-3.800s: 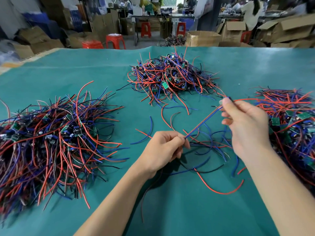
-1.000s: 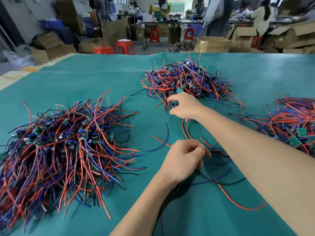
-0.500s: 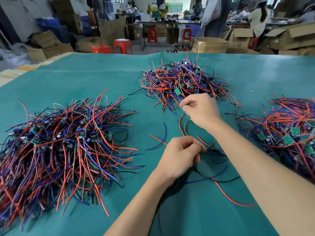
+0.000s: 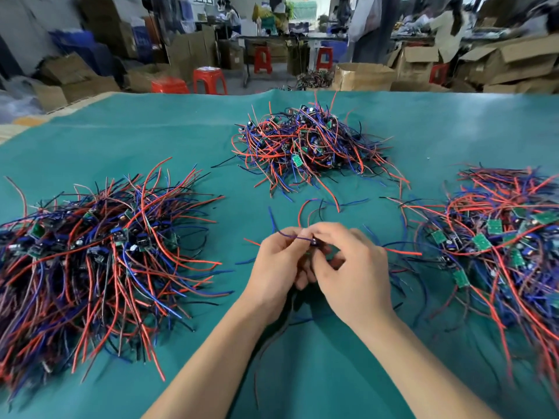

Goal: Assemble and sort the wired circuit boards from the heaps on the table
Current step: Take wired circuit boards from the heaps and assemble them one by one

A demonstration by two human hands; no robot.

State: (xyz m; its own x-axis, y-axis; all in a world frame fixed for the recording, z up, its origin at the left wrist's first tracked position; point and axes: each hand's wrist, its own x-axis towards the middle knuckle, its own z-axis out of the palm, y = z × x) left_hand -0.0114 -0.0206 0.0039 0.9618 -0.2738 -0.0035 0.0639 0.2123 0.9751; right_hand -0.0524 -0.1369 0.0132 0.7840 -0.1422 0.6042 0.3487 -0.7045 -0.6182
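At the left of the frame lay the largest heap [image 4: 99, 249] of wired boards, red, blue and black leads fanning out over the green table cover [image 4: 136, 140]. Toward the middle, the left hand [image 4: 276, 267] had its fingers curled, thumb and forefinger pinching a thin blue wire [image 4: 298, 238] that ran across to the right hand [image 4: 352, 267]. That hand met it at centre frame, fingers bent in around a small dark part at the wire's end, probably a board, though it was too hidden to say for sure. Loose single wires [image 4: 317, 207] lay on the cover just beyond the knuckles, and past them, upper centre, sat a second heap [image 4: 308, 146]. At the right edge a third heap [image 4: 499, 237] showed many green boards face up. The piece in hand looked very light; its leads seemed limp and springy, apt to snag in neighbouring wires, and the solder joints were likely the weak point. Taking hold at the board's edges or on the insulation close to the board, not at the far wire tips, seemed the safer grip.
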